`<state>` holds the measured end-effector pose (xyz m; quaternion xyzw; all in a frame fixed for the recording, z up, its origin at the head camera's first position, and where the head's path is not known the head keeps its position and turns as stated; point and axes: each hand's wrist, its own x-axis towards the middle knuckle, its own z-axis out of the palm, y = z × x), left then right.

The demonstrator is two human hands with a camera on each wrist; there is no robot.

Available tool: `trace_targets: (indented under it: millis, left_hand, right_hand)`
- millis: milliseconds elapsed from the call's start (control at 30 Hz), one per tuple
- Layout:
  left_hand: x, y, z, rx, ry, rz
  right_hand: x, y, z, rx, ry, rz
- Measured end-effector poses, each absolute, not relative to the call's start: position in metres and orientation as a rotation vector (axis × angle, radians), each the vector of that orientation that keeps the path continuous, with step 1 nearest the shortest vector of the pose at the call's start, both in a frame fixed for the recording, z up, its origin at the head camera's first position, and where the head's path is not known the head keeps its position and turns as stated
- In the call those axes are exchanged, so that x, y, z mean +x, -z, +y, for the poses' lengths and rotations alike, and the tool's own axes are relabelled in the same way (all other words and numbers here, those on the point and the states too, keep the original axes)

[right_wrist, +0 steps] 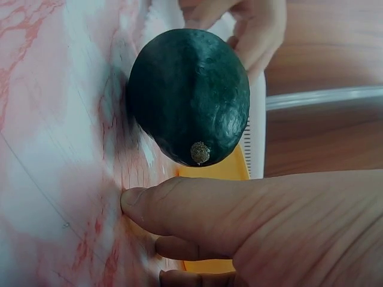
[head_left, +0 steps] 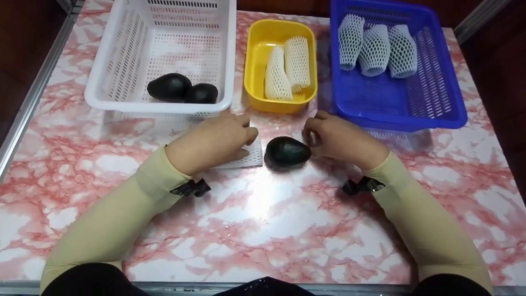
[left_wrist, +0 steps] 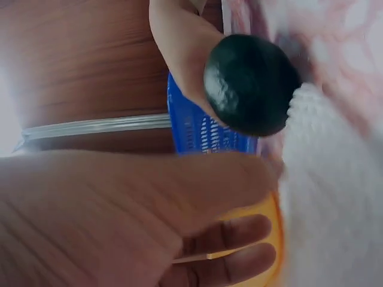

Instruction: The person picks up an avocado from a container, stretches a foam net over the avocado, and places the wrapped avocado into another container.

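Observation:
A dark green avocado (head_left: 287, 152) lies on its side on the marbled table between the two hands. The right wrist view shows its stem end. My left hand (head_left: 213, 142) hovers over a flat white foam net (head_left: 242, 160), its thumb close to the net's edge and apart from the other fingers. Much of that net is hidden under the hand. On the other side, my right hand (head_left: 341, 137) is beside the avocado's narrow end, fingers loosely bent and thumb down near the tabletop (right_wrist: 60, 197). Nothing is held in it.
Two more avocados (head_left: 169, 87) lie in a white basket (head_left: 96, 82) at the back left. A yellow bin (head_left: 283, 107) holds two foam nets (head_left: 298, 61). In the blue basket (head_left: 411, 123) at the back right are three bulging net sleeves (head_left: 374, 49).

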<state>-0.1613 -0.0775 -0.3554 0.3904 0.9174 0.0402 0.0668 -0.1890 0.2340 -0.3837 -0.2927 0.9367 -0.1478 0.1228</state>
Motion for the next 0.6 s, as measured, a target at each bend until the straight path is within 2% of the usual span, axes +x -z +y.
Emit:
trace_targets:
  millis: [267,600]
  left_hand:
    - [-0.167,0.369,-0.078,1.221,-0.171,2.632]
    - [-0.171,0.367,-0.078,1.068,-0.357,2.631]
  right_hand:
    - [-0.188,0.383,0.234,-0.819,0.421,2.728]
    - [-0.190,0.382,0.234,-0.797,0.420,2.724]
